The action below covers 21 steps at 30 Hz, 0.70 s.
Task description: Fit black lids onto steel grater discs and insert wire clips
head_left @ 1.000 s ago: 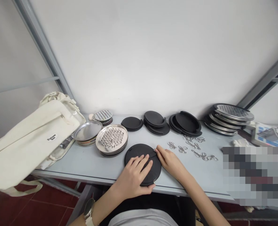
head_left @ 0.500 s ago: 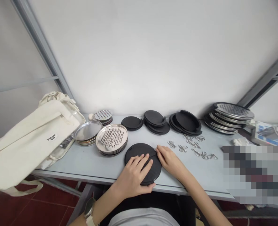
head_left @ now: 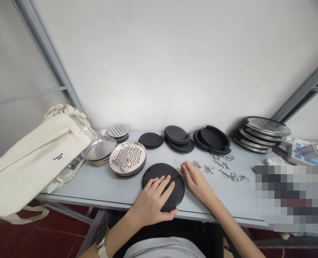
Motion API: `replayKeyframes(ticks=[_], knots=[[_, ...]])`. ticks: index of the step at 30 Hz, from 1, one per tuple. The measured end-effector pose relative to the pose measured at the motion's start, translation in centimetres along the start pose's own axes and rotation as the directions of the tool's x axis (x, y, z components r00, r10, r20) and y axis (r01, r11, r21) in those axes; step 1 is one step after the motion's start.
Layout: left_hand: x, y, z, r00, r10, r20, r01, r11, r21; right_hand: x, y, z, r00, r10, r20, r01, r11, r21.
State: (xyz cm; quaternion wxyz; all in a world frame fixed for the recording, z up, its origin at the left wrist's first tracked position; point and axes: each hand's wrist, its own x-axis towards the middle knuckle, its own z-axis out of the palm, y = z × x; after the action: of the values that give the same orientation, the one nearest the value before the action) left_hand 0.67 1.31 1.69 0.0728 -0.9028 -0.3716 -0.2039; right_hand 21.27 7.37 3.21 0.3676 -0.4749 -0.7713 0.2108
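Observation:
A black round plastic plate (head_left: 176, 195) with a raised rim lies flat near the table's front edge. My left hand (head_left: 155, 199) rests across it, fingers spread over its top and thumb at the near rim. To the right of the plate, my right hand (head_left: 195, 179) has its fingertips pinched together, apart from the rim. A bit of metal wire peeks out at those fingertips, like the wire clips nearby; most of it is hidden. Several loose metal wire clips (head_left: 208, 169) are scattered to the right of that hand.
Left stand stacks of steel grater discs (head_left: 128, 157) and plain metal discs (head_left: 99, 148). More black plates (head_left: 177, 134) lie along the wall. Graters in black holders (head_left: 267, 129) are stacked far right. A cream bag (head_left: 40, 150) overhangs the table's left end.
My right hand has drawn off the plate's right rim, slightly up and to the right. My left hand and the plate have stayed in place.

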Motion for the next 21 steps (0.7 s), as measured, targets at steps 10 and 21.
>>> replayKeyframes(ticks=[10,21], knots=[[-0.07,0.04,-0.04,1.000,-0.007,0.018,0.007,1.000,-0.003,-0.08,0.05,-0.16,0.997,0.053,-0.065,-0.041,0.985,0.166],[-0.04,0.04,-0.07,1.000,0.000,-0.007,0.000,1.000,0.007,0.04,0.00,-0.46,0.995,0.042,-0.091,-0.017,0.965,0.260]])
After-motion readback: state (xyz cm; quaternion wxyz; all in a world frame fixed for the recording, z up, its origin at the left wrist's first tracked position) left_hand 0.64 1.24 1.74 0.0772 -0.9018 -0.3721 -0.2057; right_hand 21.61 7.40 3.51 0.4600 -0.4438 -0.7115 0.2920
